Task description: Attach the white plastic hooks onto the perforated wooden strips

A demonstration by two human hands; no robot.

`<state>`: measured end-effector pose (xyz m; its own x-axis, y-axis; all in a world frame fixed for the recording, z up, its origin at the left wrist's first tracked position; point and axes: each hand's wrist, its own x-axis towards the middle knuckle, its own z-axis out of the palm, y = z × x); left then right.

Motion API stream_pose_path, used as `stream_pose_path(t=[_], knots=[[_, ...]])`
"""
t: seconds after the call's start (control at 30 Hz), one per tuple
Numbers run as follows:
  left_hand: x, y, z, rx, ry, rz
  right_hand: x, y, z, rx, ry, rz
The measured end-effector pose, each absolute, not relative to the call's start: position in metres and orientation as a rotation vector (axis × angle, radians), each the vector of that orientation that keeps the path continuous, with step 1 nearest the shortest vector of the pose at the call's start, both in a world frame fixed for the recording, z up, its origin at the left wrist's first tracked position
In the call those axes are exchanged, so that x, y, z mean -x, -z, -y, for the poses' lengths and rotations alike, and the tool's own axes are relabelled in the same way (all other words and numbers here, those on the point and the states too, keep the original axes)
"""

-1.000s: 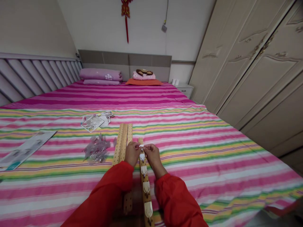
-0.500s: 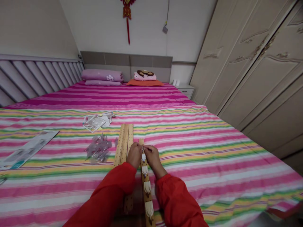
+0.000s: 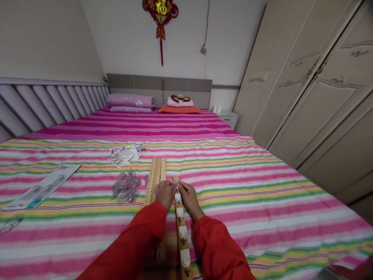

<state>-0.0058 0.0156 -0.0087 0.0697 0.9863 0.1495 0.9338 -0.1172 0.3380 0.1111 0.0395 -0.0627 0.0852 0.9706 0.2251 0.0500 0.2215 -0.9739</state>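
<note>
A narrow wooden strip with holes (image 3: 175, 179) lies lengthwise on the bed and bears a row of white adhesive-style hooks (image 3: 183, 232) with metal loops. At its far end, my left hand (image 3: 164, 193) and my right hand (image 3: 189, 196) meet from either side, fingers closed in a pinch. Between the fingertips shows a small silvery-white hook (image 3: 177, 188), mostly hidden by the fingers. Left of my left hand, more perforated wooden strips (image 3: 154, 175) lie side by side, partly under my left hand and sleeve.
A heap of clear plastic wrappers (image 3: 126, 187) lies left of the strips, with opened packaging (image 3: 125, 154) behind it. A flat printed package (image 3: 43, 186) is further left. Striped cloth (image 3: 247, 194) covers the bed; pillows (image 3: 131, 102) lie at the headboard, a wardrobe (image 3: 303, 89) stands right.
The camera view has tilted up slightly, so things sit lower in the picture. Both hands stay at the strip's far end, the right fingers slightly shifted around the small hook.
</note>
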Motion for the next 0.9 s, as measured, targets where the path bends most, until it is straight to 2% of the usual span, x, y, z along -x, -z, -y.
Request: stream_pose_path(t=[0.17, 0.43, 0.57, 0.7, 0.9], knots=[[0.003, 0.013, -0.009, -2.092, -0.671, -1.987, -0.111, 0.060, -0.037, 1.060, -0.957, 1.338], [0.005, 0.007, 0.000, -2.068, -0.591, -1.910, -0.117, 0.057, -0.023, 1.157, -0.866, 1.393], [0.034, -0.003, -0.014, -2.132, -0.664, -1.785, -0.118, 0.056, -0.014, 1.171, -0.876, 1.345], [0.073, -0.015, -0.036, -1.922, -0.762, -2.121, -0.117, 0.054, -0.010, 1.131, -0.935, 1.258], [0.101, -0.018, -0.046, -1.848, -0.394, -2.407, -0.116, 0.055, -0.011, 1.136, -0.975, 1.200]])
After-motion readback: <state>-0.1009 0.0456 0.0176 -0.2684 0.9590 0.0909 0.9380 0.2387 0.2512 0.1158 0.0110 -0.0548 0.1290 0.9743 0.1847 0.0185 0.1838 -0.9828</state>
